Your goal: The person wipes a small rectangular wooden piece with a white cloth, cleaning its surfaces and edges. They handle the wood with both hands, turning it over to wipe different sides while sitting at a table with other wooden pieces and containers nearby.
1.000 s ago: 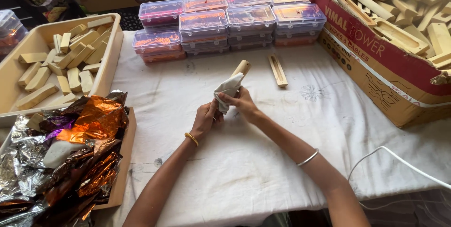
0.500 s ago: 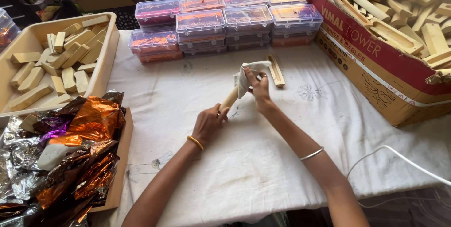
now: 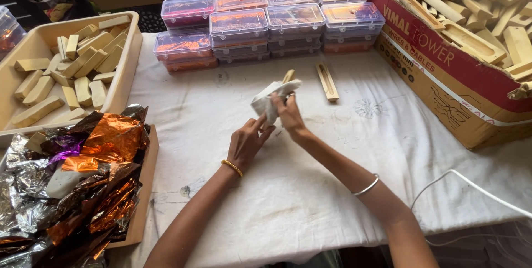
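Nearest us on the left lies a heap of crumpled orange, purple and silver foil sheets [image 3: 72, 179], piled on a flat wooden tray [image 3: 145, 190] at the edge of the surface covered in white cloth [image 3: 288, 190]. A thin white cable [image 3: 471, 185] curls along the right edge. Over the middle of that surface, our left hand [image 3: 246, 145], with a gold bangle at the wrist, has its fingers partly curled and its fingertips at the lower end of a crumpled white rag [image 3: 271, 97]. Our right hand [image 3: 288, 114] is closed around the rag and the pale wooden block [image 3: 288, 75] inside it, whose top end pokes out above the cloth. Just beyond, to the right, a second slim wooden piece [image 3: 327, 81] lies flat. Farther left stands a beige plastic tub of wooden blocks [image 3: 130, 52]; farther right, a red and brown cardboard box of wooden pieces [image 3: 443, 74]. Farthest back are stacked clear plastic lidded boxes [image 3: 266, 24].
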